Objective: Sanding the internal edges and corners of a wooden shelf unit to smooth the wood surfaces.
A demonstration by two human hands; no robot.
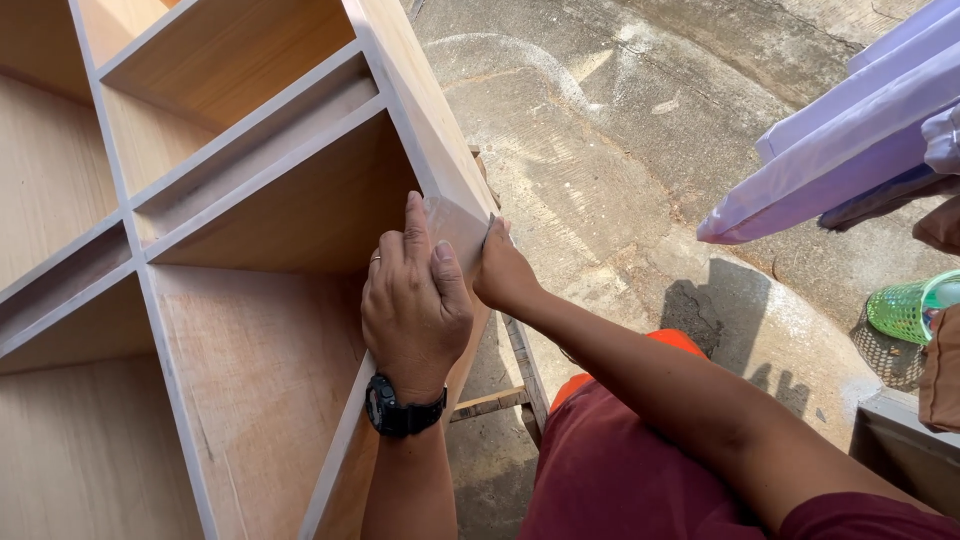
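Two hands meet at the outer side panel of a plywood shelf unit. The left hand, wearing a black watch, lies flat with fingers pressed on the panel's edge. The right hand presses against the panel's outer face, just beside the left; its fingers are hidden. Concrete floor lies below.

The right hand's fingers are hidden behind the wooden cabinet's side panel, itself cut off left.
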